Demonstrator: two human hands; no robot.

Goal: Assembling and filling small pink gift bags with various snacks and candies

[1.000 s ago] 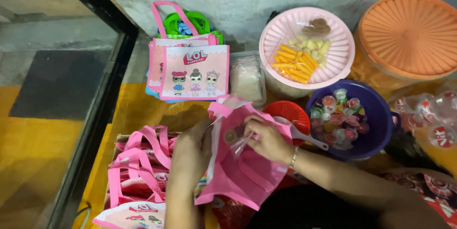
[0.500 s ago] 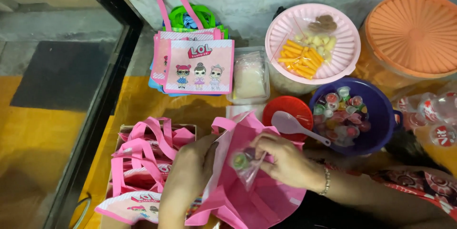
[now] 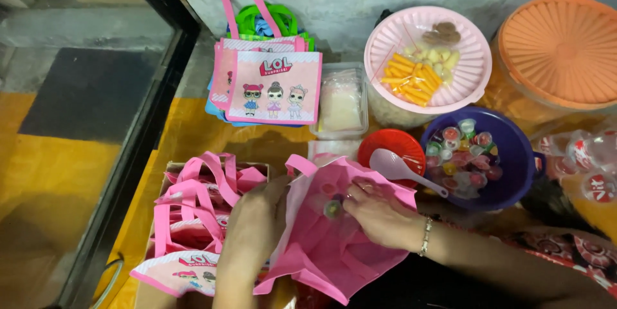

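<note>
At the bottom centre the left hand (image 3: pixel 252 232) grips the edge of a pink bag (image 3: pixel 334 251), fingers closed on the fabric and holding it open. The right hand (image 3: pixel 379 214) pinches a small candy (image 3: pixel 332 208) between its fingertips over the bag's mouth. Lower left, a box of pink bags (image 3: pixel 193 219). Right of centre, a spoon (image 3: pixel 402 169) on a red lid (image 3: pixel 392 148), beside a purple bowl (image 3: pixel 514 161) of jellies. Farther up: standing printed bags (image 3: pixel 273 87), a pink lid (image 3: pixel 427 58) with snacks, an orange lid (image 3: pixel 565 49).
</note>
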